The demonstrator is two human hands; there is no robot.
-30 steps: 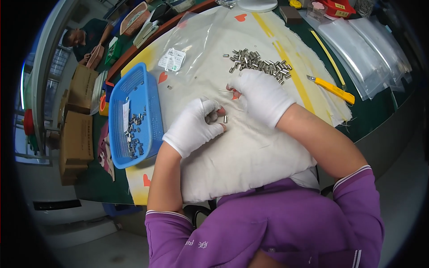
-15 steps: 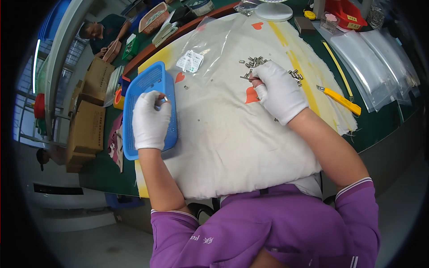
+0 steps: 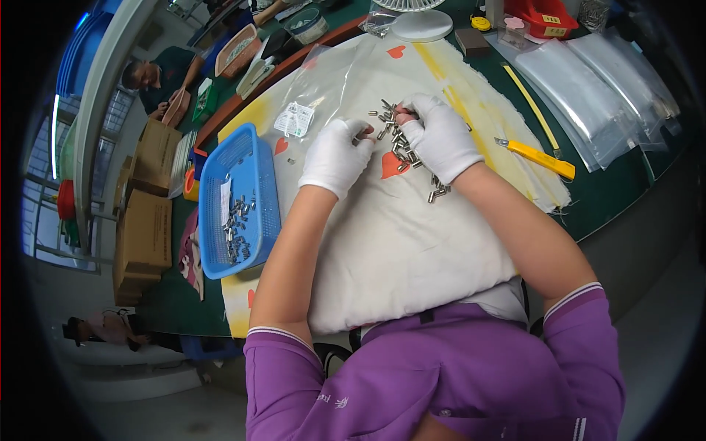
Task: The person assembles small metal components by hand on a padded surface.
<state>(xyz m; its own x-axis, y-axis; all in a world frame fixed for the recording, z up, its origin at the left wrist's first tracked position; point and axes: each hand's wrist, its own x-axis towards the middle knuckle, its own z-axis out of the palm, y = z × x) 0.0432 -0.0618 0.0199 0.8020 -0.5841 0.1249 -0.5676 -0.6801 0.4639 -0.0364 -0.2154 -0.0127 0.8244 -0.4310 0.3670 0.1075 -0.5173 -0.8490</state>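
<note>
Small silvery metal cylinders lie in a loose pile on the white cloth. My right hand, in a white glove with bare fingertips, is at the pile's far end. Its thumb and fingers are pinched together; what they hold is hidden. Just left of the pile is my left hand, gloved the same way, with curled fingers pointing toward the cylinders. Whatever is between those fingertips is too small to make out. More cylinders rest in the blue plastic basket on the left, beside a white paper slip.
A clear plastic bag with a white label lies beyond my left hand. On the right are a yellow utility knife and clear bags. A white fan stands at the back. Another person sits at far left.
My left hand has moved right from over the basket to beside the pile. The cylinders are spread nearer to me, and my right hand stays at them. The whole view has shifted slightly.
</note>
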